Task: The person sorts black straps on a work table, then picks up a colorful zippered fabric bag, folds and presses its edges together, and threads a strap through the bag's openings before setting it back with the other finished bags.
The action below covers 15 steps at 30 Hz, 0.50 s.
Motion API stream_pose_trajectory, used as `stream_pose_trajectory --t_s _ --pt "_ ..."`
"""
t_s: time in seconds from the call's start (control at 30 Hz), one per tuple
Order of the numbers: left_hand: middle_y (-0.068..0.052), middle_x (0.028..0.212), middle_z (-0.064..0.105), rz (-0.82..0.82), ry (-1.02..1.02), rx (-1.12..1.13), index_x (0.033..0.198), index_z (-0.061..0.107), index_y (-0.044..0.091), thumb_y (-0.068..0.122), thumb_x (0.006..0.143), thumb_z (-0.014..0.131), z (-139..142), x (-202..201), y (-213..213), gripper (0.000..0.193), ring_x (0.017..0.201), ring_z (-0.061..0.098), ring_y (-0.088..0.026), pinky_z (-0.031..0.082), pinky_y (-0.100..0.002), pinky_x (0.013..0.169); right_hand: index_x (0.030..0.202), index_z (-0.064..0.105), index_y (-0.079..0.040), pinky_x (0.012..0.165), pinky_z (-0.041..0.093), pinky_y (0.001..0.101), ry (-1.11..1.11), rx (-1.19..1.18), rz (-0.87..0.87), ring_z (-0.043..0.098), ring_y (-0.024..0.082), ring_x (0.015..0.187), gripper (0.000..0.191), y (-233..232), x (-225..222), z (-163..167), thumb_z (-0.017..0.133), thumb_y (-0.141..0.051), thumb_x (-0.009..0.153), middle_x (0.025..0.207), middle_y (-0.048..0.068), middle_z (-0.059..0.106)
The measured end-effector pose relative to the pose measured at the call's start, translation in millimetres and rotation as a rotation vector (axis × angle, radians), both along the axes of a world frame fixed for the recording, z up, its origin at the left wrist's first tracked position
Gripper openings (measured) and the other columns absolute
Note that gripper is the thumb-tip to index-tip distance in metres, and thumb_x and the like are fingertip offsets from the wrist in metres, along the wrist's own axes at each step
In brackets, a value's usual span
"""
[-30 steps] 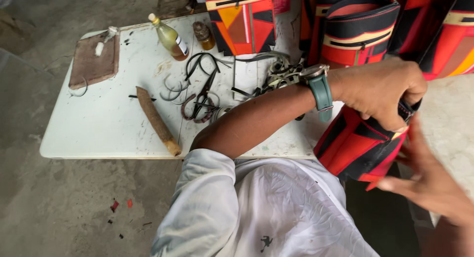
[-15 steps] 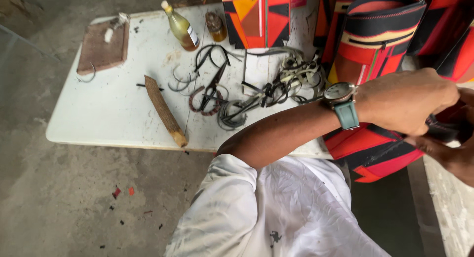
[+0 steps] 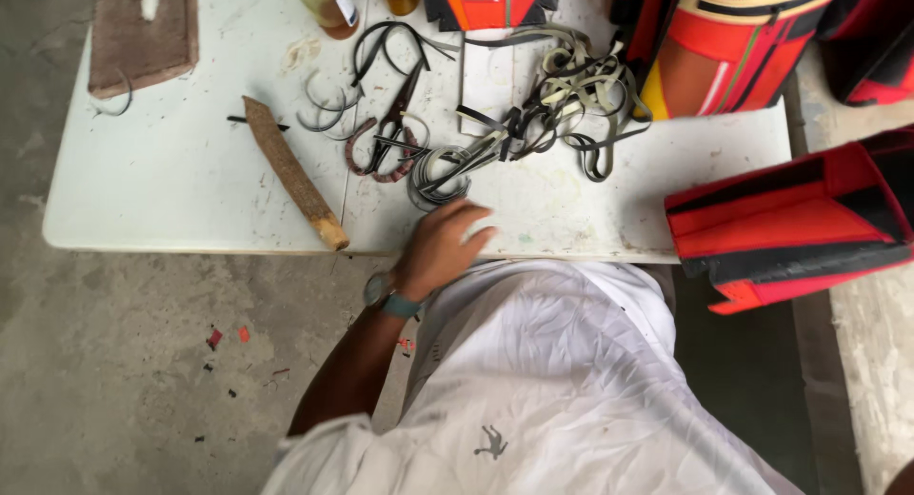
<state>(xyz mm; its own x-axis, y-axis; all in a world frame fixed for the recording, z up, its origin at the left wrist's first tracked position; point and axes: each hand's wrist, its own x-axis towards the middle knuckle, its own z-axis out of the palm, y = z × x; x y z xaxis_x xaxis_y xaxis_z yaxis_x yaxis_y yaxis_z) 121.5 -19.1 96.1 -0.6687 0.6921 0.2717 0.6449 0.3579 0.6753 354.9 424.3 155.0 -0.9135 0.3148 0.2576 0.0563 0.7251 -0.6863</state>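
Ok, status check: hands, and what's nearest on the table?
Left hand open, empty, at table edge. Right hand out of view. Nearest: coiled strips and scissors, untouched. Wooden-handled tool further off; red bag off the table's corner.

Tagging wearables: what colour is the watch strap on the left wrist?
Teal, on the watch strap behind the left hand; head view, the only one.

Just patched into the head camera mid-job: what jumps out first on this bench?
The bright red, orange and black patterned bag at the right, hanging off the white table edge, grabs the eye first, with more such bags standing at the table's far right. Mid-table sits a tangle of straps beside scissors, and the left hand rests on the near edge just below them. The right hand is out of view.
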Motion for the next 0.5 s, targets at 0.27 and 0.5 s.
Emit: stream_pose_trajectory --t_s 0.27,0.5 --pt "-0.014 0.109 0.072 0.169 0.233 0.079 0.112 0.071 0.0 0.014 0.093 0.076 -4 -13 -22 0.024 0.099 0.069 -0.036 0.056 -0.044 0.086 0.135 0.054 0.001 0.092 0.056 0.0375 -0.017 0.017 -0.02 0.069 0.027 0.106 0.074 3 20 7 0.085 -0.014 0.07 0.114 0.019 0.069" --pt "-0.011 0.112 0.072 -0.186 -0.071 0.257 0.115 0.07 0.004 0.012 0.092 0.078 39 17 54 0.026 0.098 0.073 -0.023 0.061 -0.034 0.08 0.13 0.059 0.001 0.095 0.055 0.0374 -0.028 0.038 -0.002 0.069 0.026 0.109 0.068 16 18 9 0.085 -0.019 0.071 0.114 0.018 0.07"
